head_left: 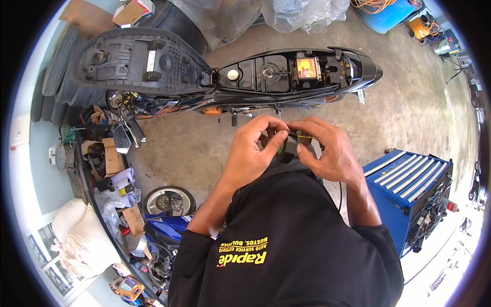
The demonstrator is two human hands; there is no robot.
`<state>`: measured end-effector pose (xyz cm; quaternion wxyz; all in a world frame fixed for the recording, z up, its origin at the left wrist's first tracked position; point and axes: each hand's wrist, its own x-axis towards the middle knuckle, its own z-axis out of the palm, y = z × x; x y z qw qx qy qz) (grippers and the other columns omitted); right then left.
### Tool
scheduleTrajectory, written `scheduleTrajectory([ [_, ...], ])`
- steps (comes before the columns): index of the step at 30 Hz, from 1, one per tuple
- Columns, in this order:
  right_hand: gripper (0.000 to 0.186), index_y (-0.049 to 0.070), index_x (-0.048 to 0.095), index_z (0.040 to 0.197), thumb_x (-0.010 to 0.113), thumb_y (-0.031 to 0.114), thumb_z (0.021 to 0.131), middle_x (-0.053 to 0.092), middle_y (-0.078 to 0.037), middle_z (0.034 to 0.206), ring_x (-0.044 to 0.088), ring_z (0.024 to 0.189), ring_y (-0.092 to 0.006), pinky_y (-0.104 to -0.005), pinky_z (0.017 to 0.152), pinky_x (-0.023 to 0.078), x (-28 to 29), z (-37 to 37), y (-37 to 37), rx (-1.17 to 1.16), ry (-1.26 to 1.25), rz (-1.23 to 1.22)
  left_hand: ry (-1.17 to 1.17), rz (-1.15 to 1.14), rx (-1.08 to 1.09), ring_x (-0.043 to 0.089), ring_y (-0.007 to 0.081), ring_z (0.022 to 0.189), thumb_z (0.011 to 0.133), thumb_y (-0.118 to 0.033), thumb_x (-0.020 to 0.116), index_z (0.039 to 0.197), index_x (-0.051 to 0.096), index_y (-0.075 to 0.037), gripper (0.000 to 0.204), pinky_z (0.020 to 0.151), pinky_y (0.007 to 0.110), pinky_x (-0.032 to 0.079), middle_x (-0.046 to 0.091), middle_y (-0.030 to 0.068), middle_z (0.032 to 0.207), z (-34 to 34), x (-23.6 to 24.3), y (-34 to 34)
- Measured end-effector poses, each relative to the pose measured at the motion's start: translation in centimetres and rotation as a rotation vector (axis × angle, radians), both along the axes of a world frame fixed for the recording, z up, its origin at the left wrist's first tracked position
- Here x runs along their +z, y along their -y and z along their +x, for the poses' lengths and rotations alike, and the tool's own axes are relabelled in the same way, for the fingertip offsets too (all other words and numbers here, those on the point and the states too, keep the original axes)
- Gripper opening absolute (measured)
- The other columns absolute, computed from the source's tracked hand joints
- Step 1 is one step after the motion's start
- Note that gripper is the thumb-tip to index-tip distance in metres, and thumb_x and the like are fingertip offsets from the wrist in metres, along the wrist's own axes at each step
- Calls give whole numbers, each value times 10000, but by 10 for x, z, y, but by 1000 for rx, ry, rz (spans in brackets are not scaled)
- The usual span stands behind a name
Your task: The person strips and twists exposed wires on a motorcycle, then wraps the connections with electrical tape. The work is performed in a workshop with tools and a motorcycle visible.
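In front of my torso, both hands are close together. My left hand (260, 146) grips a small black object (289, 147), which looks like a roll of electrical tape with some green at its inner side. My right hand (327, 148) is curled in from the other side, its thumb against the roll. A thin yellow wire (307, 136) runs between its fingers, and the index fingertips of both hands nearly meet above the roll. Beyond them stands a black motorcycle (250, 94) with its seat (138, 61) tipped up, uncovering a battery (308, 68) and the fuel filler.
A blue tool cabinet (404, 179) stands close on my right. To the left are a spare wheel (170, 200), a blue motorcycle (166, 227) and a cluttered shelf. Stacked tyres (64, 77) lean at the far left; a blue drum (386, 15) is at the far right.
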<state>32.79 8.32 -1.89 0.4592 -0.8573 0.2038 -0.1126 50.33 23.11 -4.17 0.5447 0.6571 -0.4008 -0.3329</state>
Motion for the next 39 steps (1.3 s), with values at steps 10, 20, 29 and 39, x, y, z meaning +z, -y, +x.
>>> scheduleTrajectory([
  [10, 545, 8, 730, 1284, 678, 510, 1078, 759, -162, 1075, 726, 900, -290, -395, 861, 589, -15, -6, -3, -147, 64, 866, 77, -91, 0, 710, 182, 855, 1046, -83, 771, 1091, 732, 3, 104, 744, 335, 562, 737, 83, 980, -10, -4, 0],
  [20, 528, 26, 739, 1251, 691, 530, 1099, 732, -116, 927, 645, 783, -186, -367, 716, 521, -17, -11, -3, -13, 228, 1180, 90, -62, 45, 674, 124, 840, 1056, -79, 756, 1096, 730, -5, 88, 785, 305, 540, 757, 51, 970, -15, -3, 6],
  [29, 542, 29, 719, 1309, 942, 331, 917, 752, -142, 1305, 653, 659, -105, -312, 597, 521, -14, 3, -14, -468, 155, 214, 122, -93, -22, 636, 154, 779, 1036, -100, 773, 1063, 723, 1, 116, 710, 316, 512, 716, 57, 910, -14, 3, 11],
  [39, 551, 116, 739, 1352, 950, 230, 856, 740, -79, 1398, 687, 708, -229, -387, 676, 597, -2, 3, -9, -158, 154, -197, -57, -135, 18, 608, 115, 799, 1063, -120, 764, 1071, 715, -14, 117, 720, 301, 502, 717, 28, 943, -15, -5, 11],
])
